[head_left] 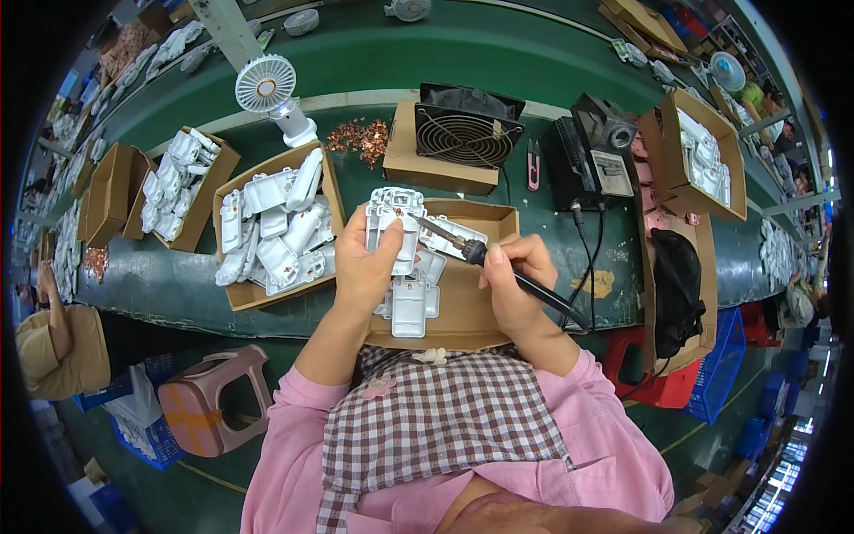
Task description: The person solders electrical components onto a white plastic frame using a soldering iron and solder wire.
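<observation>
My left hand [366, 264] holds a white plastic housing part [398, 216] upright above an open cardboard box [485, 230]. My right hand [516, 278] grips a black soldering iron [463, 242] like a pen. Its metal tip points left and touches the upper middle of the held part. Several more white plastic parts [411, 301] lie in the box under my hands. The iron's black cable [559, 307] runs right from my right hand.
A cardboard box of white parts [276, 227] sits to the left, another [182, 187] further left. A black fan on a box [463, 133], a soldering station [594, 156], a small white fan [267, 87], copper bits [360, 138] and red snips [533, 165] lie behind. A pink stool [209, 400] stands lower left.
</observation>
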